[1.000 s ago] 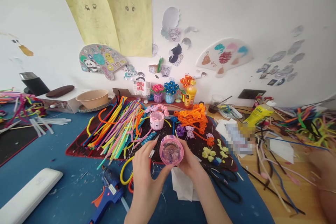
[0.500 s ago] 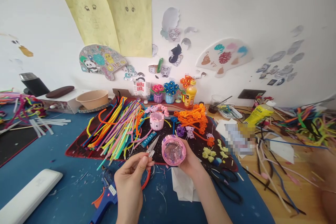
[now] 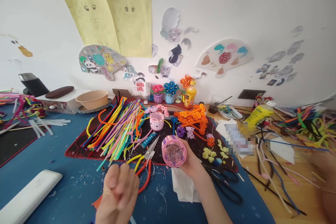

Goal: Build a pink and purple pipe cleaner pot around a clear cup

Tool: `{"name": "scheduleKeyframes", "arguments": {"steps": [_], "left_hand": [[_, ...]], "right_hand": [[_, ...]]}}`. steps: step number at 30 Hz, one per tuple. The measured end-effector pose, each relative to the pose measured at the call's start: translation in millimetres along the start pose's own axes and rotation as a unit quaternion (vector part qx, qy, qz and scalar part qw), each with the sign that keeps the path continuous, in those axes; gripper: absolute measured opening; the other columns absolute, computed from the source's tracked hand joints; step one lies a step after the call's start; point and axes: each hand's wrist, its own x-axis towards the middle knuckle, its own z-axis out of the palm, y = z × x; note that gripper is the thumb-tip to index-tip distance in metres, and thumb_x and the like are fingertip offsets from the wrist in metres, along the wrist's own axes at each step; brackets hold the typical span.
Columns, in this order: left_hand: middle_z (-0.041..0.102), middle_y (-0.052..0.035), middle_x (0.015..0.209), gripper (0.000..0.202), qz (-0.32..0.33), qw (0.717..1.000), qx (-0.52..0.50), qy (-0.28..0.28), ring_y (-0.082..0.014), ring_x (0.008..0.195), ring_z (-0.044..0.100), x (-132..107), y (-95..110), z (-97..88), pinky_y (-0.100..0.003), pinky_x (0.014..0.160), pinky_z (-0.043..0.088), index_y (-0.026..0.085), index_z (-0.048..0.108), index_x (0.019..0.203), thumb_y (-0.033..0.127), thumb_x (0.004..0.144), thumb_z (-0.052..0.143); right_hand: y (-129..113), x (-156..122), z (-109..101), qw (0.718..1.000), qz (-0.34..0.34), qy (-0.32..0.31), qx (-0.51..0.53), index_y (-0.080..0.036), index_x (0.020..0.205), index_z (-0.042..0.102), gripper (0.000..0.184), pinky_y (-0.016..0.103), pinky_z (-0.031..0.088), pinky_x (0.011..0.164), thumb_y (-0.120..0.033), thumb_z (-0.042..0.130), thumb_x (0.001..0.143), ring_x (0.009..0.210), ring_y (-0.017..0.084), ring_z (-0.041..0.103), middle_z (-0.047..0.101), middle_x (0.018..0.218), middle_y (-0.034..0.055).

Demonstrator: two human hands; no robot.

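My right hand (image 3: 193,162) grips a small pink cup wrapped in pipe cleaners (image 3: 173,151), its open mouth tilted toward me. My left hand (image 3: 119,190) hovers low at the front with its fingers curled in loosely; I cannot make out anything in it. It covers the blue glue gun beneath it. Red-handled snips (image 3: 147,162) lie on the blue mat between my hands, with a yellow pipe cleaner (image 3: 135,159) beside them. A second pink wrapped cup (image 3: 156,120) stands on the black mat behind.
A pile of coloured pipe cleaners (image 3: 118,126) fills the black mat's left side, and orange curled pieces (image 3: 193,117) lie to its right. Black scissors (image 3: 227,185) and white paper (image 3: 183,185) are near my right wrist. A white case (image 3: 27,192) lies front left. Another person's hand (image 3: 324,171) shows at the right edge.
My left hand left the pink cup, held something small near the snips, then drew back toward me and curled in. The pink cup stayed in my right hand.
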Motion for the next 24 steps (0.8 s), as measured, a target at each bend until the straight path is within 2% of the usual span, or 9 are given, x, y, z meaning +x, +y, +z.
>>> {"name": "scheduleKeyframes", "arguments": {"steps": [2, 4, 9, 12, 14, 16, 19, 22, 24], "left_hand": [[0.05, 0.0064, 0.048, 0.046, -0.022, 0.995, 0.089, -0.028, -0.0036, 0.04, 0.04, 0, -1, 0.2, -0.016, 0.041, 0.034, 0.02, 0.06, 0.054, 0.046, 0.046, 0.098], [0.054, 0.0044, 0.049, 0.042, -0.039, 0.983, 0.178, -0.026, -0.0044, 0.043, 0.046, 2, -4, 0.1, -0.016, 0.045, 0.034, 0.019, 0.066, 0.055, 0.048, 0.051, 0.095], [0.06, 0.0016, 0.047, 0.039, -0.07, 0.949, 0.306, -0.024, -0.0059, 0.034, 0.046, 3, -13, -2.9, -0.018, 0.041, 0.031, 0.017, 0.071, 0.06, 0.053, 0.064, 0.085], [0.049, 0.003, 0.033, 0.046, -0.056, 0.93, 0.362, -0.027, -0.0057, 0.029, 0.036, 5, -19, -6.5, -0.018, 0.037, 0.027, 0.017, 0.065, 0.056, 0.056, 0.08, 0.069], [0.04, 0.0051, 0.03, 0.05, -0.038, 0.921, 0.387, -0.034, -0.0053, 0.03, 0.028, 8, -25, -10.2, -0.018, 0.037, 0.026, 0.018, 0.061, 0.052, 0.056, 0.085, 0.063], [0.043, 0.0056, 0.035, 0.045, -0.02, 0.918, 0.394, -0.046, -0.0064, 0.033, 0.033, 12, -30, -15.0, -0.018, 0.038, 0.029, 0.018, 0.064, 0.058, 0.056, 0.081, 0.067], [0.059, 0.0031, 0.055, 0.032, 0.005, 0.917, 0.396, -0.04, -0.01, 0.05, 0.051, 19, -35, -22.6, -0.018, 0.048, 0.041, 0.019, 0.067, 0.069, 0.049, 0.07, 0.079], [0.063, 0.002, 0.059, 0.028, 0.012, 0.911, 0.412, -0.03, -0.0105, 0.054, 0.052, 22, -37, -29.0, -0.019, 0.051, 0.043, 0.019, 0.067, 0.064, 0.043, 0.065, 0.083], [0.063, 0.001, 0.055, 0.026, 0.008, 0.906, 0.423, -0.026, -0.0105, 0.05, 0.051, 23, -36, -31.5, -0.019, 0.048, 0.042, 0.018, 0.069, 0.062, 0.041, 0.063, 0.083]], "right_hand": [[0, 0, 1, 1.0, 0.001, 0.016, 0.0, -0.021, 0.08, 0.075, 0.03, 0.032, 0.054, 0.067, -0.049, 0.081, 0.071, 0.07, 0.02, 0.069, 0.075, 0.072, 0.0003], [-1, 0, 3, 1.0, -0.002, 0.029, -0.002, -0.022, 0.081, 0.075, 0.029, 0.031, 0.054, 0.067, -0.048, 0.082, 0.071, 0.07, 0.02, 0.069, 0.076, 0.073, 0.0001], [0, 0, 3, 0.999, -0.012, 0.049, -0.009, -0.022, 0.083, 0.075, 0.032, 0.03, 0.053, 0.063, -0.05, 0.083, 0.07, 0.067, 0.019, 0.067, 0.076, 0.075, -0.0004], [1, 0, 3, 0.998, -0.021, 0.053, -0.016, -0.023, 0.083, 0.075, 0.032, 0.028, 0.052, 0.061, -0.051, 0.083, 0.071, 0.066, 0.017, 0.066, 0.076, 0.075, -0.0012], [0, -1, 4, 0.998, -0.03, 0.049, -0.023, -0.023, 0.084, 0.075, 0.033, 0.027, 0.051, 0.061, -0.052, 0.082, 0.071, 0.067, 0.017, 0.065, 0.075, 0.076, -0.0017], [-1, -3, 7, 0.998, -0.045, 0.034, -0.034, -0.022, 0.088, 0.075, 0.035, 0.026, 0.051, 0.062, -0.053, 0.083, 0.072, 0.07, 0.017, 0.066, 0.075, 0.079, -0.0011], [-5, -7, 12, 0.995, -0.078, -0.002, -0.056, -0.022, 0.097, 0.074, 0.037, 0.025, 0.051, 0.065, -0.049, 0.085, 0.072, 0.075, 0.016, 0.066, 0.074, 0.086, 0.0], [-8, -9, 16, 0.99, -0.116, -0.022, -0.071, -0.026, 0.105, 0.069, 0.042, 0.025, 0.051, 0.066, -0.041, 0.088, 0.07, 0.075, 0.016, 0.066, 0.071, 0.088, -0.0012], [-9, -9, 16, 0.986, -0.145, -0.026, -0.074, -0.03, 0.113, 0.063, 0.054, 0.027, 0.053, 0.074, -0.036, 0.09, 0.067, 0.085, 0.018, 0.068, 0.071, 0.092, -0.0016]]}}
